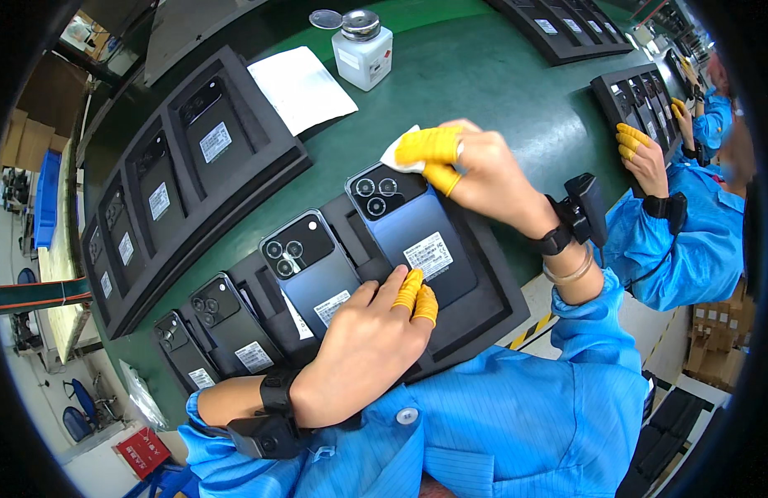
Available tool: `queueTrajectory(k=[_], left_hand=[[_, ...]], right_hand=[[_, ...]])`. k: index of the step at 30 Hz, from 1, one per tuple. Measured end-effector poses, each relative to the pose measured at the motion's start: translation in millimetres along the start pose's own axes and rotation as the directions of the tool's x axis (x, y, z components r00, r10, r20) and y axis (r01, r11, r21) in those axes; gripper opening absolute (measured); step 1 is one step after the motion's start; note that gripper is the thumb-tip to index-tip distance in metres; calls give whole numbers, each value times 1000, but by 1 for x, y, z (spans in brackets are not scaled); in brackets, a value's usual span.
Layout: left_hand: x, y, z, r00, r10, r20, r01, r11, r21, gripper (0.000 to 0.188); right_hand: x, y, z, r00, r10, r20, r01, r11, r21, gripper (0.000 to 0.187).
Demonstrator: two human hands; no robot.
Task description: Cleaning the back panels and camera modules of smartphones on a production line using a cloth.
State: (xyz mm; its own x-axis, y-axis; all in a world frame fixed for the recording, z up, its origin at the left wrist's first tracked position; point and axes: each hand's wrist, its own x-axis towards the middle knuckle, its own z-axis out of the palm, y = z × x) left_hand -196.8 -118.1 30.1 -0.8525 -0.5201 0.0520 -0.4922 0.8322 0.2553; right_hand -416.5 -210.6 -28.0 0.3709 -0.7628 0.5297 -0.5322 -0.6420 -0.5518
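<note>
My right hand [496, 174], with yellow finger cots, pinches a white cloth [394, 156] against the top edge of a blue-grey smartphone [405, 222]. The phone lies back up, camera block toward the far side, at the right end of a black foam tray [502, 290]. My left hand [359, 353] rests over the phone's lower part beside its white label, fingers stretched out, with yellow cots on some fingertips. To its left in the tray lies another blue-grey phone [316, 284] with a white slip at its side. Two darker phones [239, 319] sit further left.
Beyond on the left stands a second black foam tray [268, 158] with several phones. A white paper sheet [305, 87] and a white pump bottle [363, 58] are on the green table [459, 75]. At right, co-workers' gloved hands [641, 153] touch another tray [608, 87].
</note>
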Motion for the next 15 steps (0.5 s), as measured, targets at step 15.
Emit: queueTrajectory(k=[15], left_hand=[[-1,1,8,1000,-23,-13,23,1000,20,24]], right_hand=[[7,-7,5,989,-150,3,150,986,-75,29]])
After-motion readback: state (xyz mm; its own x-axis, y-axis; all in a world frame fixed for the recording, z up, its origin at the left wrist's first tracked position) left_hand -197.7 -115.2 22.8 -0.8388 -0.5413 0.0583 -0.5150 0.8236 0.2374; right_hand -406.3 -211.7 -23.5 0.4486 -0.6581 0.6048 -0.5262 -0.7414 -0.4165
